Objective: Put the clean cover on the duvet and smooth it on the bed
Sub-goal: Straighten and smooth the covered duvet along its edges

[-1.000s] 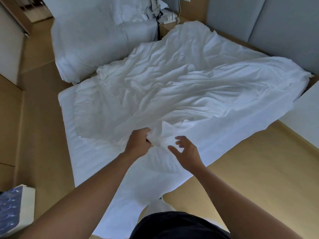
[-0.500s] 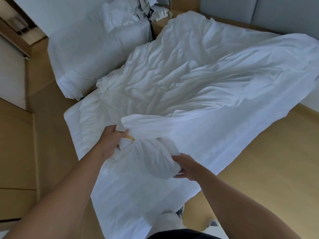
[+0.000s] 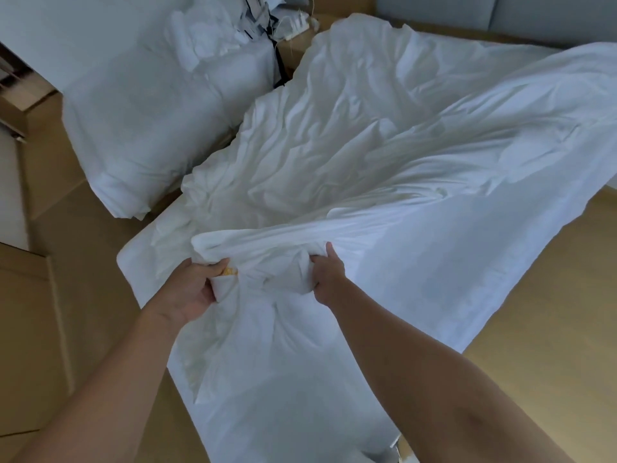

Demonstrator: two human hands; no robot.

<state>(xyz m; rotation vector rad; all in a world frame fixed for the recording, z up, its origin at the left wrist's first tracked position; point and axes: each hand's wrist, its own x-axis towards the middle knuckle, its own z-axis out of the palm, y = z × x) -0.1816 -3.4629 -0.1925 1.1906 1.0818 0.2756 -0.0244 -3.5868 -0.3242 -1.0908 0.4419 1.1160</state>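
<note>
Tan wood-look floor (image 3: 534, 312) on both sides, grey padded wall panels (image 3: 551, 15) top right. Low white-sheeted bed (image 3: 140, 259) runs diagonally through the centre of view. Crumpled, puffy white duvet (image 3: 334, 145) lies on top of it, heavily creased, far end reaching toward the panels.

Thin smooth white fabric duvet cover (image 3: 434, 262) is draped over the near part of the duvet and bed. One stretch runs right, its edge overhanging the floor. Another hangs down toward the camera at the bottom of frame. Near edge is raised off the bed and bunched between both hands.

Left hand (image 3: 192, 289): fingers curled round a gathered wad of the cover, thumb on top. Small yellow tag (image 3: 230, 271) shows in the fabric right at the fingertips.

Right hand (image 3: 329, 275): fingers buried in a bunched fold, thumb up against the cloth, also gripping.

Hands are near each other with a knot of fabric between them. Can't tell whether the wads hold duvet as well as cover, it's all white on white.

Left of the bed: second bed (image 3: 150, 111) with white bedding and a loose heap of white linen (image 3: 207, 38) at its far end. Wooden bedside unit (image 3: 292, 53) sits between the two beds with small white items on it, too small to identify.
</note>
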